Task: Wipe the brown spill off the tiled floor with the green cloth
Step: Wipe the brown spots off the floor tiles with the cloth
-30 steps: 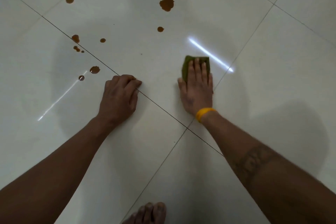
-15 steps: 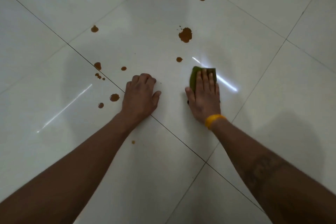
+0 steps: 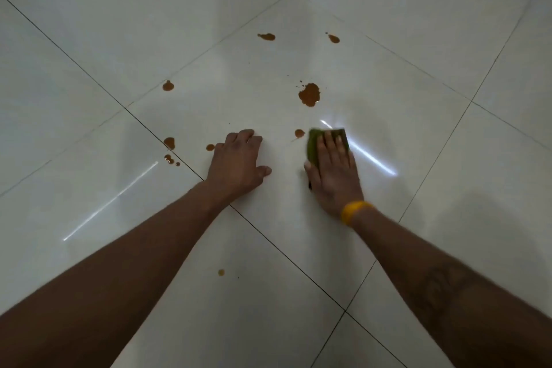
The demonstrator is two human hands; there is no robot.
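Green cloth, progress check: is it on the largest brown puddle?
No, the green cloth under the right hand lies short of the largest brown puddle.

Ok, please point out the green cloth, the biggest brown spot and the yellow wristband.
green cloth [image 3: 313,145], head view, bare left edge beside the fingers.
biggest brown spot [image 3: 309,94], head view, its middle.
yellow wristband [image 3: 354,211], head view, top of the band.

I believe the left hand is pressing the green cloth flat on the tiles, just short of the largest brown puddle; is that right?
Not quite: the head view shows the right hand, with the yellow wristband, pressing the green cloth flat on the tiles, just short of the largest brown puddle. The left hand holds nothing.
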